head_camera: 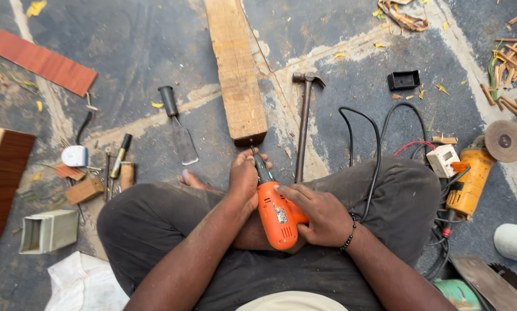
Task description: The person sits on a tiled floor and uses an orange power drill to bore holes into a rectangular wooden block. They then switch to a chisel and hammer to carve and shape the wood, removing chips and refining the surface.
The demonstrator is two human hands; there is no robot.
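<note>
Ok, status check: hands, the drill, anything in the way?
Left hand grips the chuck end. Right hand holds the orange drill body. Wooden beam lies just past the bit; hammer beside it.

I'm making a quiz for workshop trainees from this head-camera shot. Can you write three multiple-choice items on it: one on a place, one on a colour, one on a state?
1. Where does the hammer lie?
A. On the floor to the right of the wooden beam
B. On the person's lap
C. On top of the beam

2. What colour is the body of the drill?
A. Blue
B. Orange
C. Green

3. How is the drill held?
A. It lies alone on the floor
B. One hand holds it
C. Both hands hold it

Answers:
1. A, since the hammer rests on the grey floor beside the beam's right edge.
2. B, since the casing is bright orange with a dark front.
3. C, since the left hand wraps the front end near the chuck and the right hand grips the body over the lap.
</note>
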